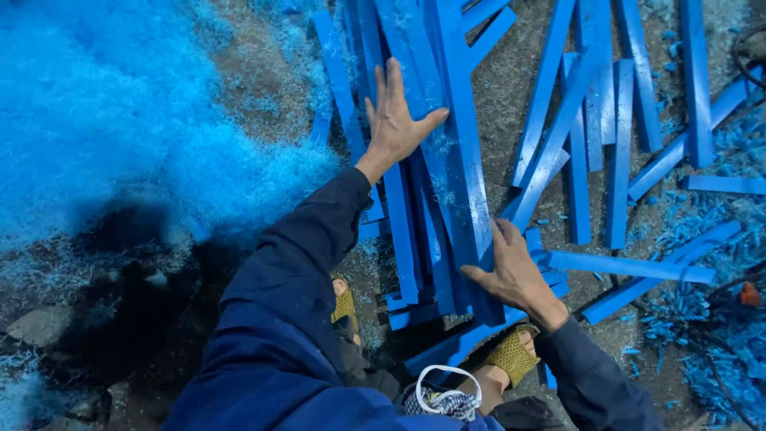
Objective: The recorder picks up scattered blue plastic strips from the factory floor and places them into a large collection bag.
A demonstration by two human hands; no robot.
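Note:
A bundle of long flat blue strips [447, 160] lies on the ground in front of me, running away from my feet. My left hand [395, 120] rests flat on the left side of the bundle with fingers spread, holding nothing. My right hand [511, 271] grips the near right edge of the bundle, thumb across the top strip. My arms are in dark blue sleeves.
More loose blue strips [614, 144] lie scattered to the right. A big heap of fluffy blue shavings [112, 120] fills the left. Blue chips [718, 343] litter the lower right. My feet in yellow mesh sandals [515, 355] stand at the strips' near ends. Rocks [40, 323] sit at lower left.

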